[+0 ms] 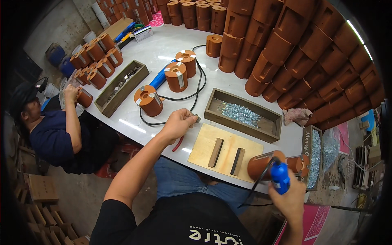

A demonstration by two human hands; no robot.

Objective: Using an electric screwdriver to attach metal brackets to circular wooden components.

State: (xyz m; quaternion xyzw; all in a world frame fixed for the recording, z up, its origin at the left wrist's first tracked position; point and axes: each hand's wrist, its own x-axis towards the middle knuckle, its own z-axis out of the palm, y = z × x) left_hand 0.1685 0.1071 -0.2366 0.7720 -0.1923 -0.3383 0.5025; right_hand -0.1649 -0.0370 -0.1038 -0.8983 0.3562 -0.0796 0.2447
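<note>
Head view: at five o'clock your right hand (290, 198) is gripping a blue-handled power tool (280, 178) closed against a brown cylindrical block (265, 164) on the plywood board (204, 147); it looks rigid, weighty, best steadied around its barrel. Your left hand (177, 123) is pinching a small metal screw (197, 119).

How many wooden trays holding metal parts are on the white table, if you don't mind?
3: one long tray at the left, one in the middle, one at the right edge, partly hidden.
</note>
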